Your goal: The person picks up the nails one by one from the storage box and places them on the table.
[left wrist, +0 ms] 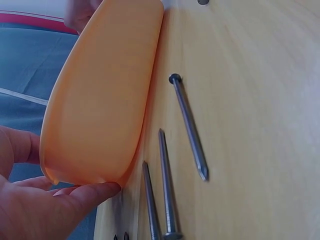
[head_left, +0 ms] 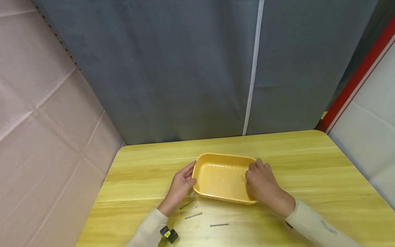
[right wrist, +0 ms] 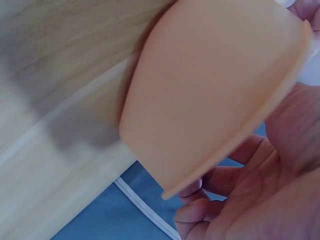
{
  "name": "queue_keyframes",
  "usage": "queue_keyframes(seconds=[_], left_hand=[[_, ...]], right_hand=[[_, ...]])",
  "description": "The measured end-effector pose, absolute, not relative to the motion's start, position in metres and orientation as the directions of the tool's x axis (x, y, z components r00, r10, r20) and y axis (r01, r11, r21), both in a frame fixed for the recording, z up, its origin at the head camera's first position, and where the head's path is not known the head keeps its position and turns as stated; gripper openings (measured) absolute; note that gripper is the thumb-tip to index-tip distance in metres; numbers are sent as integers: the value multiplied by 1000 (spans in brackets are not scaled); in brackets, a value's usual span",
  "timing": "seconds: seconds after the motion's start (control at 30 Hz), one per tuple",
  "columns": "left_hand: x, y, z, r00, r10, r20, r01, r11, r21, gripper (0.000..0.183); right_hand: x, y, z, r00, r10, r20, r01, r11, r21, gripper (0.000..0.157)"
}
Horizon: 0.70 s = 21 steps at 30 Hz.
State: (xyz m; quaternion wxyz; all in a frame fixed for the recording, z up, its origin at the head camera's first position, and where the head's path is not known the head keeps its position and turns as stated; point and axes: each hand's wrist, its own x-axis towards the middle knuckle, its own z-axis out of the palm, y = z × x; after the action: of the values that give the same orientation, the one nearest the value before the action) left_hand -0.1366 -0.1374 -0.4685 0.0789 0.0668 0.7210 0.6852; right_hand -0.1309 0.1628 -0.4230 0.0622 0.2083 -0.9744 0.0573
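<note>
A yellow-orange plastic tray (head_left: 222, 176) sits on the wooden table. My left hand (head_left: 179, 187) grips its left end, the thumb at the near corner and the fingers by the far one; the left wrist view shows the thumb (left wrist: 95, 195) against the outer wall. Over the right end is my right hand (head_left: 262, 181), fingers curled. Slender nails (head_left: 243, 178) poke out past its fingers inside the tray; most of their length is hidden. In the right wrist view, the curled fingers (right wrist: 195, 212) show behind the rim.
Several steel nails lie on the table in front of the tray: a group (head_left: 188, 210) near the left wrist and a lone nail (head_left: 219, 225) farther right. A grey curtain (head_left: 185, 75) hangs behind the table (head_left: 139, 164); pale panels stand at both sides.
</note>
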Motion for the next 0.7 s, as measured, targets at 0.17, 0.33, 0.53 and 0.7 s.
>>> queue_keyframes(seconds=[0.17, 0.33, 0.53, 0.7], left_hand=[[-136, -137, -467, -979, 200, -30, -19, 56, 998, 67], [-136, -137, -466, -981, 193, -35, -23, 64, 998, 67], [-135, -137, -465, -981, 193, -34, -23, 63, 998, 67], [-136, -137, -465, -981, 193, -37, -26, 61, 998, 68]], right_hand=[[-126, 168, -413, -896, -404, 187, -429, 895, -121, 32], [-121, 174, -403, -886, -405, 226, -441, 887, -139, 32], [-117, 180, -400, -884, -404, 236, -440, 889, -128, 32], [-111, 185, -400, -882, -400, 251, -438, 891, -121, 34]])
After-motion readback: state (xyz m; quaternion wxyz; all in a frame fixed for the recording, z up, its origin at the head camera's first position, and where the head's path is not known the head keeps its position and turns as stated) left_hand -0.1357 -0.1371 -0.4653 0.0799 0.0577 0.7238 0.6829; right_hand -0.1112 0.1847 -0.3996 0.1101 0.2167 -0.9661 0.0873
